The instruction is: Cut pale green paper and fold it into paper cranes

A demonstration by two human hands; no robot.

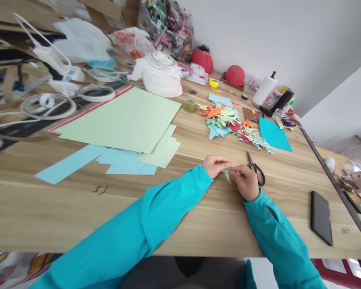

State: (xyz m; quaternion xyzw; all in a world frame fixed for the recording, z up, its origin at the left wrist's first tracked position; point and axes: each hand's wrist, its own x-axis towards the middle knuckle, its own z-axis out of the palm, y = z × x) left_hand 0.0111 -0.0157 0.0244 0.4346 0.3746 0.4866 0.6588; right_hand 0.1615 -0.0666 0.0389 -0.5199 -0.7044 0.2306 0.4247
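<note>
Both my hands meet over the wooden table [78, 208] near its front edge. My left hand [215, 165] pinches one end of a small pale green folded paper piece [228, 173]. My right hand [247, 182] grips the other end, fingers curled round it. Black scissors [256, 169] lie on the table just behind my right hand. A pile of folded paper shapes [228, 122] in green, blue, orange and red lies farther back. Both arms wear teal sleeves.
Large pale green sheets [123, 120] and light blue offcuts [108, 160] lie to the left. A blue sheet [273, 134] lies at the right and a black phone [321, 216] near the right front. Tape rolls, a white container [161, 76], bags and red cushions crowd the back.
</note>
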